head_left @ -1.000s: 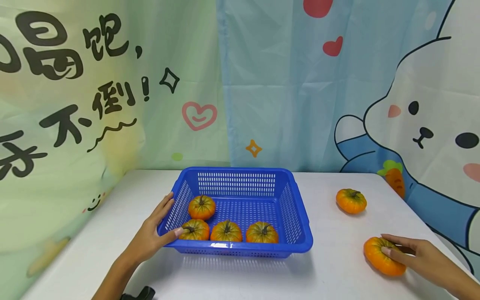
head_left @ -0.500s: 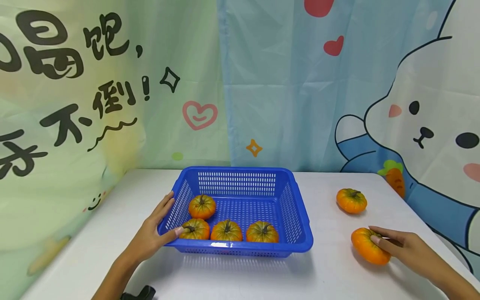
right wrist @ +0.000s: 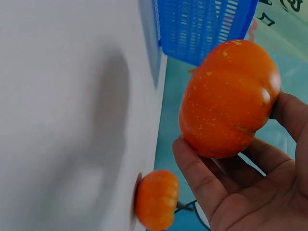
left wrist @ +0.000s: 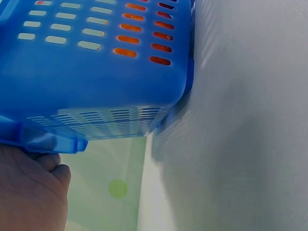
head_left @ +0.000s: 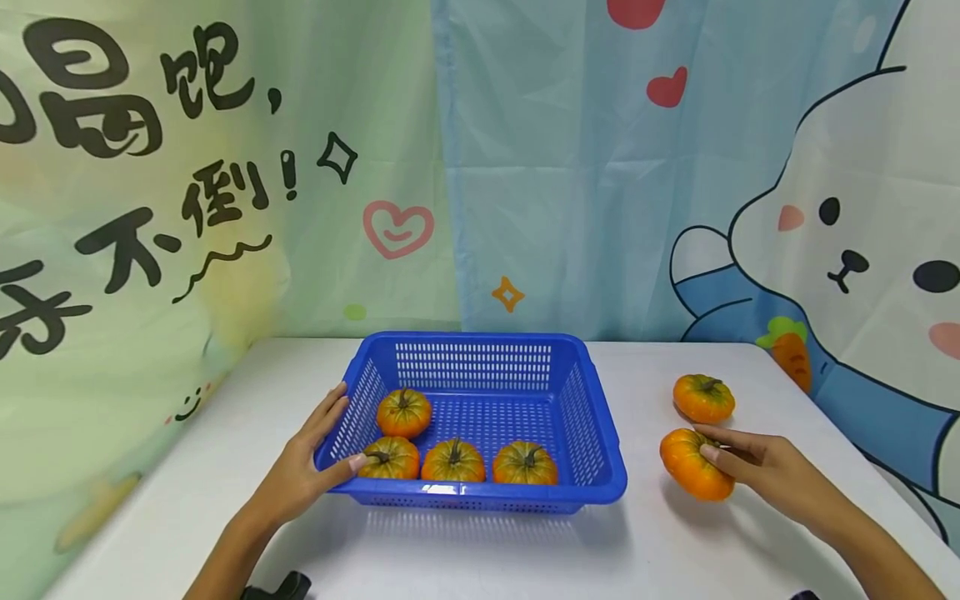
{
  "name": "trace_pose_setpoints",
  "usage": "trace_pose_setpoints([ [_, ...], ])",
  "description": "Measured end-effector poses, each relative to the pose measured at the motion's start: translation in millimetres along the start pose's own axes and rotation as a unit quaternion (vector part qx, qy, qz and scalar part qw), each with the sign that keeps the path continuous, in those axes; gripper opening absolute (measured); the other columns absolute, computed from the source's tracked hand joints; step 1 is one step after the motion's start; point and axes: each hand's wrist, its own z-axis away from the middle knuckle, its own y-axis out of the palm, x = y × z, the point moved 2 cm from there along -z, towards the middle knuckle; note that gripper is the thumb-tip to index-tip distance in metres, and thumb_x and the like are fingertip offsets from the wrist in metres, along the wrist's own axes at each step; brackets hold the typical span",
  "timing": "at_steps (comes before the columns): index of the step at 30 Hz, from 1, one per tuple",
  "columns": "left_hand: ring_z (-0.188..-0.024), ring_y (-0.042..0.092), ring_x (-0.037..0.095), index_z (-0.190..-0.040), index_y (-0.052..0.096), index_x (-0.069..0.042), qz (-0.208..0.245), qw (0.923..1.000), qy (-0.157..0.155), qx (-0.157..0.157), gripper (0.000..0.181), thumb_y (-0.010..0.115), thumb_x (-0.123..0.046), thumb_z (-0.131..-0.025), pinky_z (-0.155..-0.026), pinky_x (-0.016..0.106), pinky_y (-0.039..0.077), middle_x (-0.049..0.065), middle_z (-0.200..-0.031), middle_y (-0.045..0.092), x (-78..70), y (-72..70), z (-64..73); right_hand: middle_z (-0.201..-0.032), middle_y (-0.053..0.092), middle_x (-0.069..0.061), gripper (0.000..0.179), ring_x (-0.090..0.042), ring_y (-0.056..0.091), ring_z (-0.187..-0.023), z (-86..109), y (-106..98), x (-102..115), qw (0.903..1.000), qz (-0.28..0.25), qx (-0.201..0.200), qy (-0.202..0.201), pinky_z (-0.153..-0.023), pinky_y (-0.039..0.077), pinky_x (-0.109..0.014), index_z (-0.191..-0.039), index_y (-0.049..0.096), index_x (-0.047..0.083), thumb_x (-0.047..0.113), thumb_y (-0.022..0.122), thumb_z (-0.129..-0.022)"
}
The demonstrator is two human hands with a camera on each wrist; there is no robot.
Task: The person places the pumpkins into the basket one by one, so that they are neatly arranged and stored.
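A small orange pumpkin (head_left: 697, 464) is held between the thumb and fingers of my right hand (head_left: 757, 462). It is raised off the white table, with its shadow below; the right wrist view shows its smooth orange underside (right wrist: 231, 98). My left hand (head_left: 303, 471) grips the near left corner of a blue plastic basket (head_left: 480, 497), thumb over the front rim and fingers along the left side. Inside the basket sit several pumpkins, three along the front and one pumpkin (head_left: 404, 413) behind at the left. In the left wrist view, the basket wall (left wrist: 96, 82) hides most of the fingers.
Another pumpkin (head_left: 703, 398) stands on the white table (head_left: 480, 554), just behind the held one. A printed curtain (head_left: 525, 183) hangs behind the table. A black object (head_left: 288, 586) shows at the bottom edge near my left forearm.
My right hand has moved left and slightly away from me, lifting the pumpkin off the table toward the basket. My left hand and the basket have stayed in place.
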Motion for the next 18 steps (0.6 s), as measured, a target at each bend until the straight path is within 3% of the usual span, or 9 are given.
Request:
trace_pose_setpoints([
  [9, -0.143, 0.017, 0.044, -0.151, 0.03, 0.001, -0.001, 1.0, 0.002, 0.0, 0.081, 0.067, -0.03, -0.086, -0.104, 0.069, 0.022, 0.011, -0.16, 0.017, 0.3, 1.0, 0.7, -0.134, 0.05, -0.03, 0.063, -0.036, 0.053, -0.112, -7.5, -4.0, 23.5, 0.9988, -0.001, -0.019, -0.045, -0.086, 0.054, -0.041, -0.143, 0.046, -0.001, 0.043, 0.053, -0.099],
  [18, -0.14, 0.02, 0.048, -0.15, 0.028, 0.003, 0.006, 0.9995, 0.032, -0.004, 0.085, 0.069, -0.025, -0.082, -0.101, 0.069, 0.027, 0.013, -0.16, 0.017, 3.7, -0.8, -0.1, -0.137, 0.048, -0.03, 0.061, -0.04, 0.052, -0.116, -12.8, -3.3, 43.8, 0.995, -0.018, -0.041, -0.089, -0.084, 0.055, -0.034, -0.143, 0.047, 0.0, 0.04, 0.057, -0.098],
])
